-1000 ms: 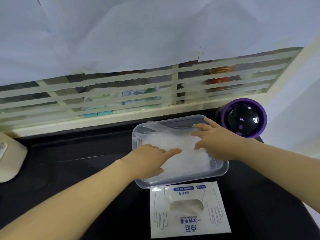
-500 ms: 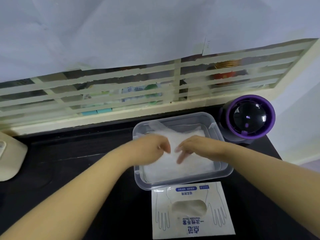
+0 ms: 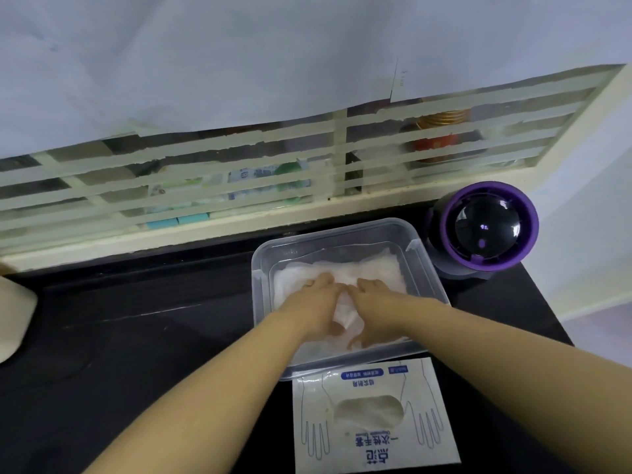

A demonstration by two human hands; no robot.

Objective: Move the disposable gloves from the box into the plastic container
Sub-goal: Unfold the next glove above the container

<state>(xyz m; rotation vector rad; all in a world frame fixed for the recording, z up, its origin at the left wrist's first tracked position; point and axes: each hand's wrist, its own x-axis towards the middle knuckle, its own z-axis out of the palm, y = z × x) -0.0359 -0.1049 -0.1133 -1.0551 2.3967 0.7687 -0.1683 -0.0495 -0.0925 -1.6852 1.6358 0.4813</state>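
A clear plastic container point(image 3: 429, 268) stands on the black counter and holds a pile of thin translucent disposable gloves point(image 3: 374, 268). My left hand point(image 3: 313, 304) and my right hand point(image 3: 378, 307) lie side by side inside it, fingers stretched forward and pressing down on the pile. A fold of glove film bulges up between my thumbs. Directly in front of the container lies the flat white glove box point(image 3: 372, 446), printed with glove outlines; more gloves show through its oval opening.
A round purple and black device point(image 3: 485, 229) stands just right of the container. A beige object point(image 3: 13, 319) sits at the counter's far left. Behind runs a cream window ledge point(image 3: 205, 230) with taped glass. Bare black counter point(image 3: 143, 336) lies to the left.
My hands came together from the pile's edges to its middle and now press down side by side. The view has shifted slightly.
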